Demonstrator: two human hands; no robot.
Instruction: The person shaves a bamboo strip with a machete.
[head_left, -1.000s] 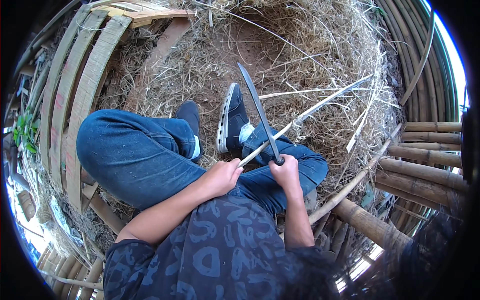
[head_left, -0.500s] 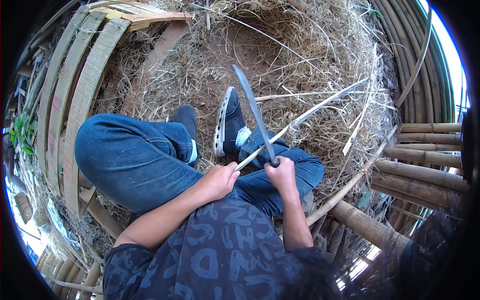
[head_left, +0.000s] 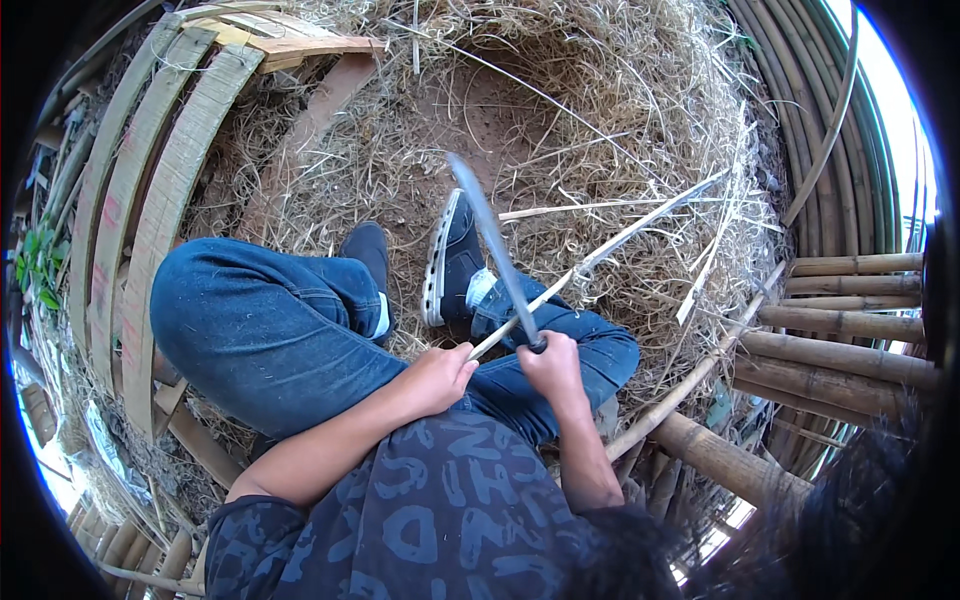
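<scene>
My left hand [head_left: 438,381] is closed round the near end of a pale bamboo strip [head_left: 622,240], over my lap. The strip slants away to the far right, with a node partway along it. In my right hand [head_left: 552,364] I grip the dark handle of a long machete [head_left: 488,228]. Its blade points forward and slightly left, crossing over the strip just ahead of my hands. Whether the edge bites into the strip, I cannot tell. My crossed legs in jeans [head_left: 275,330] lie under both hands.
Curly bamboo shavings [head_left: 600,110] cover much of the ground, with loose strips [head_left: 710,265] at the right. Wooden slats [head_left: 180,210] stand at the left. Bamboo poles [head_left: 850,320] line the right side, and a thick one [head_left: 730,455] lies by my right elbow.
My right hand has drawn slightly back toward me and left, and the machete's tip has come nearer. The left hand keeps its hold, with the strip shifted slightly.
</scene>
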